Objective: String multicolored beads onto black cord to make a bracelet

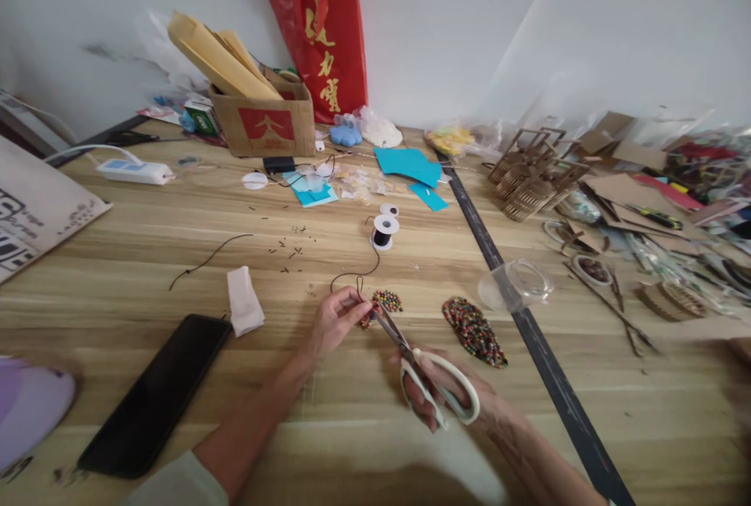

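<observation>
angling inward: left hand point(335, 324) pinched tight on black cord point(360, 280), right hand point(437, 374) curled round white-handled scissors point(406, 349).

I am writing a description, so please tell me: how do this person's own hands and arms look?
The left hand is bare, without a glove; the left forearm is uncovered up to a plain, pale grey fabric sleeve. The right hand is ungloved too, and the right forearm is mostly bare where it shows. No watch or bracelet is visible.

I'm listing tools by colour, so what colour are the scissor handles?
The scissor handles are off-white, seen best in the head view.
</observation>
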`<state>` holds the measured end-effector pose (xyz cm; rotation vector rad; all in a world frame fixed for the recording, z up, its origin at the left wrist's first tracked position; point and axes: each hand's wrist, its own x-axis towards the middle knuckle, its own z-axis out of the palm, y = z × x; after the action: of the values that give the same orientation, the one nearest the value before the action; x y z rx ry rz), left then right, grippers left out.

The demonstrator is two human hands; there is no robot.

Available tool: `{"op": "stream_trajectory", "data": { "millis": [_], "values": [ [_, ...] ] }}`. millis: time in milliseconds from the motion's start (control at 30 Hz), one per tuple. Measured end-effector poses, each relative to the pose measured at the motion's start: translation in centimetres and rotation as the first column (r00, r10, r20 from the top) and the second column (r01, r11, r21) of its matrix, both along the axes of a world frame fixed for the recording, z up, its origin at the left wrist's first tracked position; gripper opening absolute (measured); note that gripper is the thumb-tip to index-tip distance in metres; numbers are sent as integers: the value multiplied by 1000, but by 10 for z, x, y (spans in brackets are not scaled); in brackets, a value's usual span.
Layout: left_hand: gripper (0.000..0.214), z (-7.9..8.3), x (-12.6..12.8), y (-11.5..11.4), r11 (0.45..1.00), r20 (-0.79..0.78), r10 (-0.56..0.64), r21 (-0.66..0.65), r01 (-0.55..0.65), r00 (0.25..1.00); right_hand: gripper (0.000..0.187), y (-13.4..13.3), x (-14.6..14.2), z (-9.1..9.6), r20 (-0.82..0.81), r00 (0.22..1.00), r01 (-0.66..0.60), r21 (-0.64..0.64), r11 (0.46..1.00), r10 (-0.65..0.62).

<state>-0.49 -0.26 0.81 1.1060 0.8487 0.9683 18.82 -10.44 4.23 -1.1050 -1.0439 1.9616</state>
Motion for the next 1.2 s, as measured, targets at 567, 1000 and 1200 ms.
{"op": "stream_trajectory", "data": {
  "millis": [567, 1000, 1200],
  "values": [
    [28, -3, -1, -1, 997, -61, -42, 58, 46, 997, 50, 6, -18, -8, -201, 971, 99, -145, 984, -128],
    [25, -2, -1, 0, 998, -31, -29, 56, 30, 999, 44, 8, -27, -15, -252, 950, 146, -159, 976, -183],
    [26, -1, -1, -1, 997, -26, -55, 56, 57, 998, 44, 6, -29, -17, -234, 950, 169, -178, 969, -209]
  ]
}}
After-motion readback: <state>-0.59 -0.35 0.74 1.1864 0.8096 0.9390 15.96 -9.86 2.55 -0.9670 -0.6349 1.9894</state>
